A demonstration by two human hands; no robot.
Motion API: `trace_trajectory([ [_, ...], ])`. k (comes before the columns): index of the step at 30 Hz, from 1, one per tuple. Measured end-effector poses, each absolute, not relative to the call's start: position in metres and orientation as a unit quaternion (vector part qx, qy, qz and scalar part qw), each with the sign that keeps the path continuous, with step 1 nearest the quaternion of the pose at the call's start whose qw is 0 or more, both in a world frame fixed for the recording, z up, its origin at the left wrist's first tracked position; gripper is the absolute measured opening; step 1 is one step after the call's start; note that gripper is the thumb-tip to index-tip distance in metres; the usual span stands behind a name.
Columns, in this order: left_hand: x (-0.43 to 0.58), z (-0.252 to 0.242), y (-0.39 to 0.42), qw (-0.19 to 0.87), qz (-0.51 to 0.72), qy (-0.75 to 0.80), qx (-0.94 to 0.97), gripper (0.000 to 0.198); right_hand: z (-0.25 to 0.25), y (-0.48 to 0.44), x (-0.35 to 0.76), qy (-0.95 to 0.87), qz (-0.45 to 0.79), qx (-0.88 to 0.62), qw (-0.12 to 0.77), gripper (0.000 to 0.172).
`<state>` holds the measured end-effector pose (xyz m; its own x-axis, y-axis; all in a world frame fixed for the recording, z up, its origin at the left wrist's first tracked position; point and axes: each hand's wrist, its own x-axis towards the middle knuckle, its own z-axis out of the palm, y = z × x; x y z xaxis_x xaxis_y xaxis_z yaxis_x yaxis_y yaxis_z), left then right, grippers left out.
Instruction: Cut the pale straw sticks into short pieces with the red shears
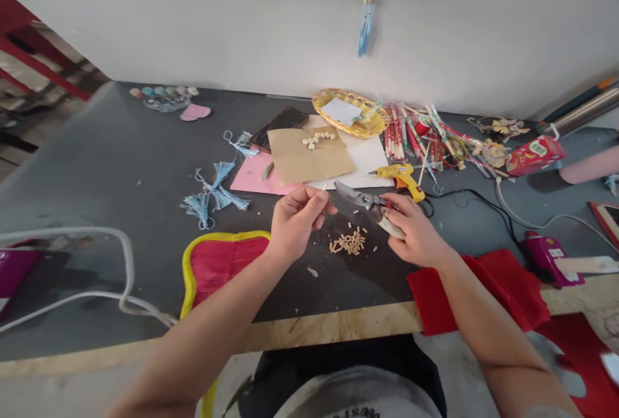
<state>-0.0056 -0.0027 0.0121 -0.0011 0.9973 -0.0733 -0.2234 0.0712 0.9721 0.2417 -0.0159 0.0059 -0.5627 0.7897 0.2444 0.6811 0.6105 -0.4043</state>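
My left hand (297, 221) pinches a small pale stick piece (324, 187), whose tip shows above the thumb. In my right hand (413, 228) are pruning shears (360, 197), their blades pointing left toward the stick piece, a small gap between them. Below and between the hands lies a pile of short cut wooden pieces (351, 242) on the dark table (329, 289). Behind the hands, small pale beads (312, 141) rest on a brown paper sheet (309, 163).
A yellow glue gun (403, 178) lies behind my right hand, near a wicker basket (322, 103) and a heap of sticks (401, 131). Blue tassels (217, 189) and a red pad with yellow edging (225, 263) lie left. Red cloth (503, 282) is under my right forearm.
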Motion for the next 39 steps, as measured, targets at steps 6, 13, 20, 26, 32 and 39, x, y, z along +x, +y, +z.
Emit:
trace_trajectory([
  [6,-0.007,0.01,-0.002,0.564,0.545,0.451,0.425,0.025,0.012,-0.017,0.241,-0.882,0.171,-0.405,0.17,0.051],
  [13,-0.006,0.01,-0.004,0.579,0.514,0.447,0.447,0.022,0.01,-0.017,0.241,-0.889,0.174,-0.396,0.15,0.058],
  [20,-0.006,0.011,-0.007,0.578,0.459,0.451,0.502,0.023,0.013,-0.018,0.24,-0.888,0.174,-0.399,0.145,0.05],
  [26,-0.009,0.011,-0.008,0.567,0.438,0.44,0.542,0.021,0.014,-0.018,0.241,-0.89,0.189,-0.385,0.157,0.047],
  [32,-0.01,0.011,-0.01,0.551,0.424,0.446,0.563,0.023,0.008,-0.02,0.237,-0.883,0.162,-0.407,0.168,0.046],
  [39,-0.009,0.014,-0.017,0.527,0.404,0.442,0.603,0.027,0.002,-0.022,0.23,-0.869,0.155,-0.437,0.174,0.066],
])
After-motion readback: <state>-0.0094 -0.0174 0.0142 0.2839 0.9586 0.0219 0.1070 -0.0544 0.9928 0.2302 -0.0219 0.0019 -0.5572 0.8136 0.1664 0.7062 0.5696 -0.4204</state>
